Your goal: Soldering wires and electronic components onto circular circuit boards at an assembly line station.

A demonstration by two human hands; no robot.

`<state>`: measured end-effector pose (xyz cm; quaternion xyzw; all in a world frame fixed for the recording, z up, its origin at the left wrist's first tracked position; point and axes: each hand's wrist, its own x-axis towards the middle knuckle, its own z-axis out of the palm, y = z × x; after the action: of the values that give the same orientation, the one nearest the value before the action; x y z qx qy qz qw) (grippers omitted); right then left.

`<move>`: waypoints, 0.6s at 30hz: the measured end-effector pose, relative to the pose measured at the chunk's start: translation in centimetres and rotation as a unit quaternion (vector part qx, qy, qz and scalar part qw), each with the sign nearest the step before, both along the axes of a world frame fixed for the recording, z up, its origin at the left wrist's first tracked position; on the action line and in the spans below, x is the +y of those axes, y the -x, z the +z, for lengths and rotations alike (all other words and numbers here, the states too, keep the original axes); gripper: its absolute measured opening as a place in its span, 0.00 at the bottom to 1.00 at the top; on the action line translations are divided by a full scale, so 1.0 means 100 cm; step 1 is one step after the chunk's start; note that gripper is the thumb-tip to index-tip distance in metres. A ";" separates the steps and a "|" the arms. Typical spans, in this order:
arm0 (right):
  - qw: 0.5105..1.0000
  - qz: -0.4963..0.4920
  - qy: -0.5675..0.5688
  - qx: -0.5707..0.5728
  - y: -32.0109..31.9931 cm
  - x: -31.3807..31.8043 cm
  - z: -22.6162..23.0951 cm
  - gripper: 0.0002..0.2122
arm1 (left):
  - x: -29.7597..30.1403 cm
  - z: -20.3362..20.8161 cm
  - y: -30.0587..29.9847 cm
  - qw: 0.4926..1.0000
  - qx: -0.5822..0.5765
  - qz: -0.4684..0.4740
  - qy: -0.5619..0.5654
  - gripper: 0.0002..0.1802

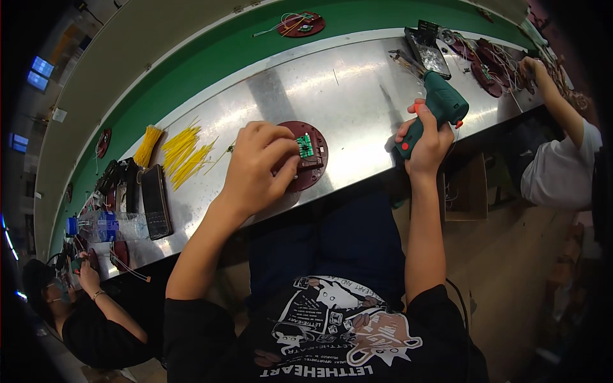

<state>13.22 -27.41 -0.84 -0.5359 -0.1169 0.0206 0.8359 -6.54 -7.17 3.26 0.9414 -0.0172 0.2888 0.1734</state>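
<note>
A dark red round casing point(322, 148) lies on the metal bench in front of me, with a small green circuit board point(306, 145) on it. My left hand point(260, 159) is closed over the casing's left part, thumb and fingers bent against it. Its fingers hide that side of the casing and the board's left edge. In my right hand point(429, 143) is a green glue gun point(445, 99) with an orange trigger, raised over the bench's near edge. Its nozzle end points up toward a black tray point(429, 54) with a silvery surface.
Yellow thin strips point(185, 150) lie in bundles to the left. Nearby are a black box point(156, 201) and a plastic bottle point(108, 225) on its side. Another wired casing point(303, 24) sits on the green strip behind. Co-workers' arms reach in at far right point(562, 105) and lower left point(112, 309).
</note>
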 end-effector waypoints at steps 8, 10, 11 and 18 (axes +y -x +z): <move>1.000 -0.001 0.014 -0.006 -0.001 0.001 0.001 0.13 | -0.003 -0.020 0.002 0.997 0.024 -0.035 0.060 0.09; 1.000 0.002 0.019 -0.011 -0.002 -0.001 0.000 0.13 | -0.004 -0.024 0.003 0.996 0.016 -0.036 0.085 0.09; 1.000 0.003 0.022 -0.014 -0.002 0.000 -0.001 0.13 | -0.003 -0.025 0.004 0.996 0.017 -0.033 0.087 0.09; 0.999 0.000 0.030 -0.018 -0.002 0.000 -0.002 0.14 | -0.004 -0.027 0.003 0.998 -0.031 -0.023 0.055 0.11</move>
<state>13.39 -27.36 -1.02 -0.5612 -0.1311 0.0145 0.8171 -6.86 -7.58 0.57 0.9204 -0.0284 0.3144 0.2307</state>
